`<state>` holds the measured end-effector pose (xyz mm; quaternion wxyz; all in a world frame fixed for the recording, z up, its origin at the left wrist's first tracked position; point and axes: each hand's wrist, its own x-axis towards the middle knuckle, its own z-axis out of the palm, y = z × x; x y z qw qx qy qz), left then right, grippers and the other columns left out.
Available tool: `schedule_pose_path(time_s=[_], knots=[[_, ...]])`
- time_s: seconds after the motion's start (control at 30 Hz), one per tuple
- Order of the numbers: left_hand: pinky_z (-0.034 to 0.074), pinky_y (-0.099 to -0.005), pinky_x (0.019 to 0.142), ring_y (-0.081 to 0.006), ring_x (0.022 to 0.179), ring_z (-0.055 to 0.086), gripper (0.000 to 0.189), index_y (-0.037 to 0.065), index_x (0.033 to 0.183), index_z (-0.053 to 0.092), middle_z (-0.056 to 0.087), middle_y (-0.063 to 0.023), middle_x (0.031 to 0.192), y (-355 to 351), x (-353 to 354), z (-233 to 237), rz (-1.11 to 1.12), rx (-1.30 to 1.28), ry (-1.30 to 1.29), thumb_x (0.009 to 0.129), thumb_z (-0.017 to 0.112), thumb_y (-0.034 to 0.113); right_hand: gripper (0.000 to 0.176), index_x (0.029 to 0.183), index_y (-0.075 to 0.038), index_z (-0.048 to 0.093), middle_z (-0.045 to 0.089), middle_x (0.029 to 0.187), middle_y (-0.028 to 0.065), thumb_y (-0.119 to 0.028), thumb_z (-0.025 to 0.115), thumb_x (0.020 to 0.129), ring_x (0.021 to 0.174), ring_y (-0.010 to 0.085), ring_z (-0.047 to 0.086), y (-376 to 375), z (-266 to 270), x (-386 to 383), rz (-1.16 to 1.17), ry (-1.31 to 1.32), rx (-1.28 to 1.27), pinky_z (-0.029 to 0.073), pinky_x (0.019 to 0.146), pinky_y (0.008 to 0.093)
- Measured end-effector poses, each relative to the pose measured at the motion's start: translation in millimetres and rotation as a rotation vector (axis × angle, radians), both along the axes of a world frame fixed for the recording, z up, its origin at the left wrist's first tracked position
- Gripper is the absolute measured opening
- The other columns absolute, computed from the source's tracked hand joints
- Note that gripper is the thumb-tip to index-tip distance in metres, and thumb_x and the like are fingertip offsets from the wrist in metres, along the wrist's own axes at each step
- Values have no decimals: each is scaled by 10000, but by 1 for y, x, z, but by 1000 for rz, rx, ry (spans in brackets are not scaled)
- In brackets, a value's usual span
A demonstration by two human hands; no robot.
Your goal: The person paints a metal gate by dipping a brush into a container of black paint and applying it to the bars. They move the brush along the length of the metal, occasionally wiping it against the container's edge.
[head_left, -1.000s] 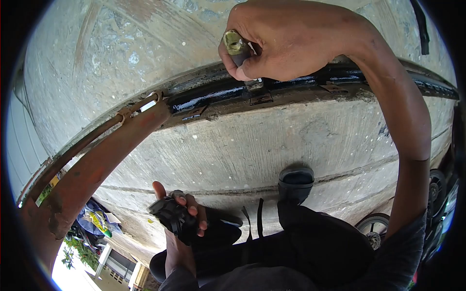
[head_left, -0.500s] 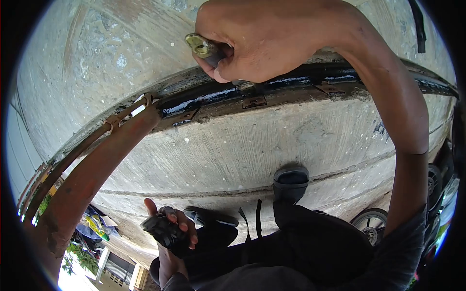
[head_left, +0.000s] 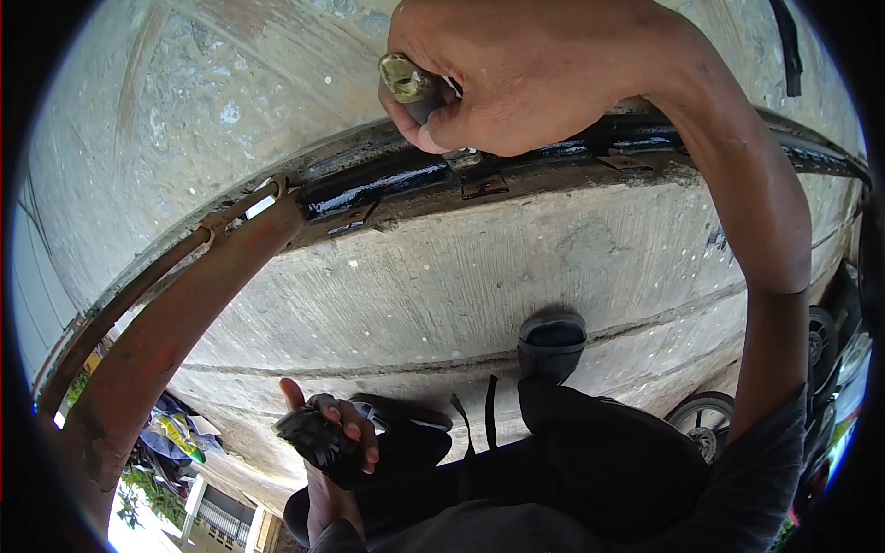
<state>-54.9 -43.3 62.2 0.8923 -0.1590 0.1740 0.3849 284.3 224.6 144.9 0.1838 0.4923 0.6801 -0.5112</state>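
Right hand, tool at rail edge

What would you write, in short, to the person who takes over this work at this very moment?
Right hand: shut on a brass-tipped tool, held down at the black rail section.
Left hand: shut on a dark bundle, low by the leg, apart from the rail.
Done: the rail under and beside the right hand is glossy black.
Left: the rusty section further left is orange-brown, with no black on it.
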Motion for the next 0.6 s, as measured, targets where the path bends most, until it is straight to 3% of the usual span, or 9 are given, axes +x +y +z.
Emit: schedule_pose_path(time_s=[0.1, 0.27, 0.37, 0.5, 0.6], knots=[[559, -611, 692, -542, 963, 605, 879, 27, 1277, 591, 621, -243, 1179, 1, -3, -5, -33, 59, -40, 958, 142, 711, 181, 682, 74, 584, 571, 605, 210, -44, 474, 765, 513, 274, 505, -2, 6, -4, -24, -130, -1, 377, 517, 456], [557, -603, 694, -539, 969, 604, 896, 27, 1291, 585, 616, -245, 1192, -1, -3, -6, -25, 66, -54, 945, 152, 731, 180, 679, 64, 577, 558, 597, 189, -53, 480, 775, 532, 250, 484, -3, -9, 40, 24, 187, -13, 372, 541, 442], [553, -603, 699, -535, 974, 603, 896, 21, 1290, 584, 614, -252, 1192, -3, -4, -9, -31, 46, -61, 948, 154, 729, 181, 685, 50, 589, 563, 605, 175, -61, 496, 792, 536, 234, 482, -7, -10, 52, 32, 202, 49, 374, 540, 424], [550, -611, 697, -543, 980, 596, 875, 16, 1280, 588, 610, -263, 1194, -3, -4, -7, -49, 22, -65, 965, 144, 701, 164, 788, 28, 654, 629, 664, 120, -86, 552, 847, 573, 171, 553, -30, -10, 74, -104, 368, 244, 429, 545, 347], [552, -621, 665, -557, 971, 598, 896, 5, 1252, 600, 613, -285, 1167, -8, -7, -7, -21, -15, -50, 953, 146, 718, 159, 905, 14, 686, 671, 726, 69, -114, 595, 874, 628, 123, 609, -32, 3, 111, -215, 395, 174, 473, 568, 277]])
